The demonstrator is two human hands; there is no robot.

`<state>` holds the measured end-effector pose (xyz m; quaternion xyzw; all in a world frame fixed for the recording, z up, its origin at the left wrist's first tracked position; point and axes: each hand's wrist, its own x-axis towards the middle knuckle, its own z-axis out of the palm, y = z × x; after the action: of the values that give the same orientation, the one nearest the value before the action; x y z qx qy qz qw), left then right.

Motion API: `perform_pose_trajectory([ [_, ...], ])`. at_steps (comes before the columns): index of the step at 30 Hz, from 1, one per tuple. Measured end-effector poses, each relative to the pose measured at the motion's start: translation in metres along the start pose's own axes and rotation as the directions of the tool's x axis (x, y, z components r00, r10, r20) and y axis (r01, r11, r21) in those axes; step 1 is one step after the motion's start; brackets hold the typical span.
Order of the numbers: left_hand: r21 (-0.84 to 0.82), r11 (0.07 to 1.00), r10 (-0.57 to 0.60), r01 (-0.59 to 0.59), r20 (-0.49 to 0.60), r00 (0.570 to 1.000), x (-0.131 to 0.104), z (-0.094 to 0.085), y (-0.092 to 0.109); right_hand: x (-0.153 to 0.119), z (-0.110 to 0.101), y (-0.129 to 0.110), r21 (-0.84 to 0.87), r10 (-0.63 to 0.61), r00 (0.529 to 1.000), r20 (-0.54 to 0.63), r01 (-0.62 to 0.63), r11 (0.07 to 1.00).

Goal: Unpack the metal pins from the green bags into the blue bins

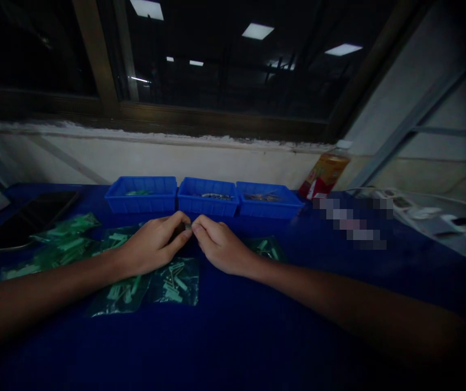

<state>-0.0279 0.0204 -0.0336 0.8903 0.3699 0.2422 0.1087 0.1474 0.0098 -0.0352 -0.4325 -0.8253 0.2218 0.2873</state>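
My left hand (155, 241) and my right hand (220, 244) meet above the blue table, in front of the middle bin. Both have thumb and fingers pinched together, on something small and dark between the fingertips that I cannot make out. Under and beside my left hand lie clear bags (174, 282) with pale green and metal pieces inside. Another such bag (263, 248) lies partly hidden behind my right wrist. Three blue bins stand in a row beyond the hands: the left bin (141, 203) holds green pieces, the middle bin (207, 205) and right bin (269, 209) hold thin metal pieces.
More filled green bags (68, 244) are piled at the left beside a dark flat panel (29, 217). A bottle (326, 174) stands by the wall at the right back, with a clear bag (432, 220) of items further right. The blue table (233, 347) extends toward me.
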Motion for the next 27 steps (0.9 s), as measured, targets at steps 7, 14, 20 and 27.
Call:
perform_pose_trajectory([
  [7,0.081,0.996,-0.029,0.024,0.067,0.997,-0.0051,-0.0031,0.0004,-0.006,-0.0008,0.0003,0.108,-0.007,1.0,0.014,0.006,0.994],
  [14,0.169,0.985,-0.044,0.034,0.055,0.998,-0.0076,-0.0046,0.0039,-0.0065,0.0021,0.0043,0.183,-0.052,0.999,0.017,0.048,0.982],
  [20,0.099,0.995,0.0,0.0,-0.001,1.0,-0.0068,-0.0042,0.0037,-0.0076,0.0009,-0.0002,0.085,-0.002,1.0,-0.013,0.003,0.996],
  [27,0.048,0.999,-0.014,0.015,-0.029,0.999,-0.0074,0.0011,-0.0012,-0.0055,0.0022,-0.0023,0.044,0.032,0.999,-0.033,-0.03,0.999],
])
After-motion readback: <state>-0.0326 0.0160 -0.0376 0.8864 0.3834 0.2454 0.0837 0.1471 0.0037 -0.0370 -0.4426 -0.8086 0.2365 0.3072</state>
